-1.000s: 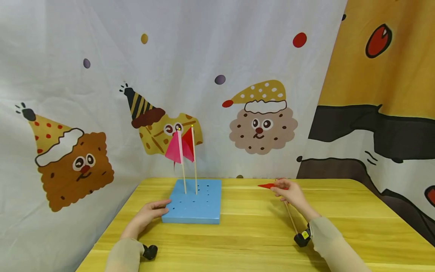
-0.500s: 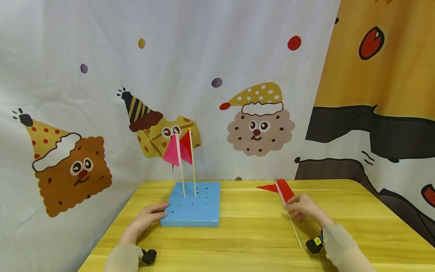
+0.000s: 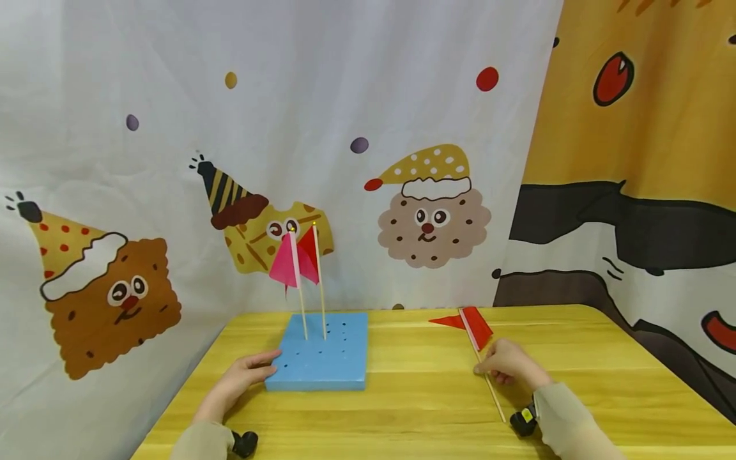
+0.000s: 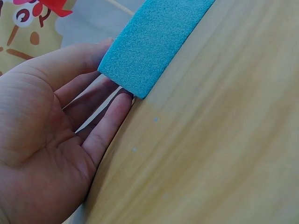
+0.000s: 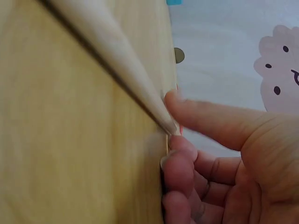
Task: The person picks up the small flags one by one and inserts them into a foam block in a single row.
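Observation:
A blue foam block (image 3: 345, 367) with several small holes lies on the table. Its left edge is touched by my left hand (image 3: 244, 377), whose fingers are nearly straight; the left wrist view shows these fingers (image 4: 110, 126) against the block's corner (image 4: 140, 56). Two flags stand upright in the block, a pink flag (image 3: 284, 262) and a red flag (image 3: 310, 250). Another red flag (image 3: 477, 327) lies on the table to the right. My right hand (image 3: 508, 361) pinches its wooden stick (image 5: 121, 51) between thumb and fingers, just below the cloth.
Both hands are over a wooden table (image 3: 414, 409). Behind it hangs a white curtain (image 3: 345, 76) printed with cartoon biscuits. A small black camera (image 3: 523, 420) is worn on the right wrist, another camera (image 3: 246, 443) on the left.
My right hand has moved from the cloth of the lying red flag down to its stick. That flag now lies uncovered. My left hand stays at the block, and the head view has shifted slightly.

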The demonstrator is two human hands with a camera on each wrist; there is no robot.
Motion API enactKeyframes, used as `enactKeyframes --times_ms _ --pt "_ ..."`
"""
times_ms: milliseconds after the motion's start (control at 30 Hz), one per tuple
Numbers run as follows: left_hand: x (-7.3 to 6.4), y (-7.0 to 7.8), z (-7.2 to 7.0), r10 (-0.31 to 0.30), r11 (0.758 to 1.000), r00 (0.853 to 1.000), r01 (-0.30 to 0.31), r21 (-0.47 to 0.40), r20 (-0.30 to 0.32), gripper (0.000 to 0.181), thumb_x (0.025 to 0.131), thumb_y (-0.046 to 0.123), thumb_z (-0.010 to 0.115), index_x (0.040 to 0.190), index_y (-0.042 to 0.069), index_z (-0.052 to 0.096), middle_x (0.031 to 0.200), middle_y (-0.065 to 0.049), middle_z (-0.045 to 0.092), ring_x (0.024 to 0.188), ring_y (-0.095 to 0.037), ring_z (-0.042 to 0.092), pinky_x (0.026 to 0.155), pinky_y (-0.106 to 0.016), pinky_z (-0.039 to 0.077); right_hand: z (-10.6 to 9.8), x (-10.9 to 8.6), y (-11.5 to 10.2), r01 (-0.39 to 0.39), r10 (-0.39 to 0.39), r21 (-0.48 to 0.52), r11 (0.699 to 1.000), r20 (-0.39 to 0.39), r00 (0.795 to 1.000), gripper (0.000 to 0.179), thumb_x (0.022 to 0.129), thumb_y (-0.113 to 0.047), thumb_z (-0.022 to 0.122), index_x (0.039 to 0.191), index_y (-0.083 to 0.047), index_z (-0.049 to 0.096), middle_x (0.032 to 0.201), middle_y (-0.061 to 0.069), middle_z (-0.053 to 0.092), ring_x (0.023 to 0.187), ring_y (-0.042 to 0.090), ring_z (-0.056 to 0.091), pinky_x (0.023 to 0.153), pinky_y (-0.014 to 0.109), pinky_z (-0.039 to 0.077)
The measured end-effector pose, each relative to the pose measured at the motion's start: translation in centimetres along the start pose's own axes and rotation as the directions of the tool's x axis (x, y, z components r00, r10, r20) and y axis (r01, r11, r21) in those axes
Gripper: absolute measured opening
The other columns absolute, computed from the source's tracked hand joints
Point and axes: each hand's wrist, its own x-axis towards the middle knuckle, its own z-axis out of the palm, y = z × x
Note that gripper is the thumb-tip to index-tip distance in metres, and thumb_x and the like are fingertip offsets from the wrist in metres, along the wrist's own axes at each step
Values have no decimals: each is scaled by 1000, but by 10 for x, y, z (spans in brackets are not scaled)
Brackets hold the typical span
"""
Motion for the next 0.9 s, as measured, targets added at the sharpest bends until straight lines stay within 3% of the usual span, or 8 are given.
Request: enactKeyframes --times_ms 333,467,667,900 --pt "-1 -1 1 -12 1000 1000 12 0 -21 56 95 26 64 142 0 48 145 -27 40 127 -42 45 101 -48 44 3 1 -1 9 -10 -68 998 -13 1000 27 71 -8 76 54 -7 56 49 1 47 42 12 43 38 22 39" --pt "0 -2 0 -11 1000 1000 11 -10 -14 55 96 25 63 142 -1 47 146 -28 39 126 -41 46 101 -47 45 0 1 -3 -4 4 -54 999 -3 1000 18 72 -8 75 64 -5 60 55 3 51 44 13 44 40 24 42" --pt "0 -2 -1 3 1000 1000 -3 -8 -4 54 97 24 62 143 -1 47 145 -28 39 126 -42 46 101 -48 45 -2 1 -6 42 -42 -19 999 34 999 5 78 -5 69 81 -2 66 61 5 55 46 14 50 41 27 48" --pt "-1 -1 0 12 1000 1000 -12 -13 -4 54 96 22 63 142 -2 47 145 -28 40 127 -43 45 100 -49 45 -4 -1 -18 100 -103 41 994 65 993 13 84 -4 67 93 5 65 61 6 57 44 13 52 42 31 52"
